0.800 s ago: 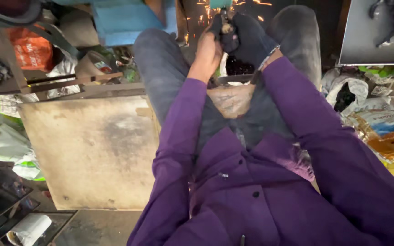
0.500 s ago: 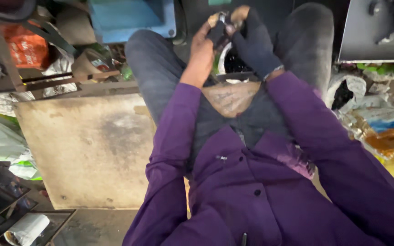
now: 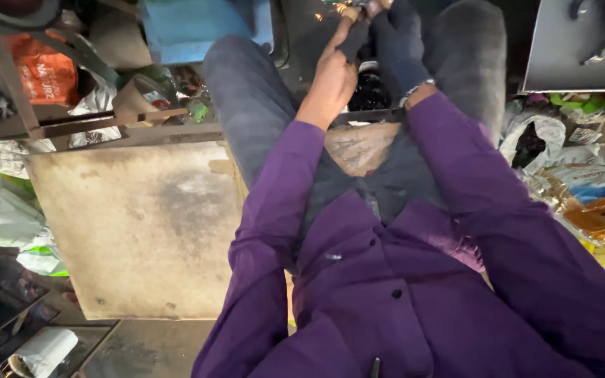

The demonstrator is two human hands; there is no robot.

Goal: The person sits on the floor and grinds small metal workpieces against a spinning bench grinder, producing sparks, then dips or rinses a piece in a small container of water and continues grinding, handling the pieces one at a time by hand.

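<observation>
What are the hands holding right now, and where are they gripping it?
Both the left hand and gloved right hand close on a small dark piece at the frame's top edge; the exact hold cannot be told.

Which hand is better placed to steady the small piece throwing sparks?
Probably the left hand: bare, its fingers pinch the small piece at the sparks. The gloved right hand sits beside it, its grip cut off.
</observation>
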